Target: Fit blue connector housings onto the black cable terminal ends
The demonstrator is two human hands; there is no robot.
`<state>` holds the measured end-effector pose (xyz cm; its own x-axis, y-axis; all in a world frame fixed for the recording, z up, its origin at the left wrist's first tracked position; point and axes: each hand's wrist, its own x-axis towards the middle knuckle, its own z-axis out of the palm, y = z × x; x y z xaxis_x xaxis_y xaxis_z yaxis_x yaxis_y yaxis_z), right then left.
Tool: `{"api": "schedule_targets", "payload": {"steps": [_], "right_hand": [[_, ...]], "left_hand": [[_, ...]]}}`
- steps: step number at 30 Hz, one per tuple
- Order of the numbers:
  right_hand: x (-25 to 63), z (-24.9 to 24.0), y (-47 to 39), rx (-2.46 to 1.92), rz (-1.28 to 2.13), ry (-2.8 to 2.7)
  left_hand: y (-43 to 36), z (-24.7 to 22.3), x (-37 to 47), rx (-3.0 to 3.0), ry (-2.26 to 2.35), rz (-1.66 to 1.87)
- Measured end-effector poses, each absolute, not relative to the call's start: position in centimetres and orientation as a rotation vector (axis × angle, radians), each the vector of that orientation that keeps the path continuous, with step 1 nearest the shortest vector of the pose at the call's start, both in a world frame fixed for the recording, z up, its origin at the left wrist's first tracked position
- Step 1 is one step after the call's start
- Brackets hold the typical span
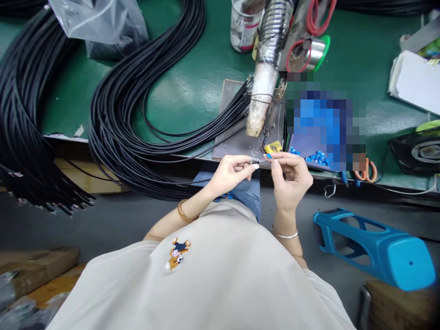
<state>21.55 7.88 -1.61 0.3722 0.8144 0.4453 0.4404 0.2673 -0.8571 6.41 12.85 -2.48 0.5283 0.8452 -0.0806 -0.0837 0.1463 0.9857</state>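
Note:
My left hand (231, 175) is closed near the bench edge, pinching the stripped end of a black cable (254, 161) between thumb and fingers. Thin wires stick out of it toward the right. Facing it, my right hand (289, 178) pinches a small blue component (269, 156) by thumb and fingertips. Wires and component meet or nearly meet; whether they touch is too small to tell. Just beyond the fingers lies a yellow pad (273, 146) on a dark work plate (228, 146). More blue components (318, 158) lie in a tray to the right.
A metal-wrapped duct (264, 78) hangs low over the work plate. Bundled black cables (117, 105) cover the bench's left side. Orange-handled scissors (366, 170) sit at the right edge, with a solder wire spool (316, 52) behind. A blue stool (378, 243) lies on the floor.

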Motion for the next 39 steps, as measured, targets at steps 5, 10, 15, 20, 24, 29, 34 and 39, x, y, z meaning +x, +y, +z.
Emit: {"api": "schedule_targets", "payload": {"steps": [5, 10, 15, 20, 24, 29, 34, 39], "right_hand": [[21.7, -2.0, 7.7, -1.390, 0.186, -1.361], [21.6, -2.2, 7.7, -1.384, 0.160, -1.387], [21.4, -2.1, 7.7, -1.400, 0.091, -1.432], [20.8, -2.1, 7.3, -1.441, -0.006, -1.496], [20.4, -2.5, 6.8, -1.455, -0.042, -1.539], [19.6, -2.9, 6.4, -1.426, 0.004, -1.539], [20.4, -2.2, 6.6, -1.385, 0.309, -1.179], [22.2, -1.5, 7.2, -1.411, 0.519, -1.141]], "left_hand": [[12.6, -3.0, 6.7, 1.385, 0.840, 0.856], [12.6, -3.0, 6.9, 1.468, 0.908, 0.852], [12.4, -3.2, 7.0, 1.635, 0.974, 0.884], [12.3, -3.4, 6.9, 1.656, 0.990, 0.895], [13.0, -3.3, 6.9, 1.212, 0.789, 0.821], [13.9, -3.1, 6.6, 0.833, 0.630, 0.713], [13.5, -2.5, 6.2, 0.883, 0.651, 0.706], [13.1, -2.3, 5.7, 1.040, 0.627, 0.674]]}}
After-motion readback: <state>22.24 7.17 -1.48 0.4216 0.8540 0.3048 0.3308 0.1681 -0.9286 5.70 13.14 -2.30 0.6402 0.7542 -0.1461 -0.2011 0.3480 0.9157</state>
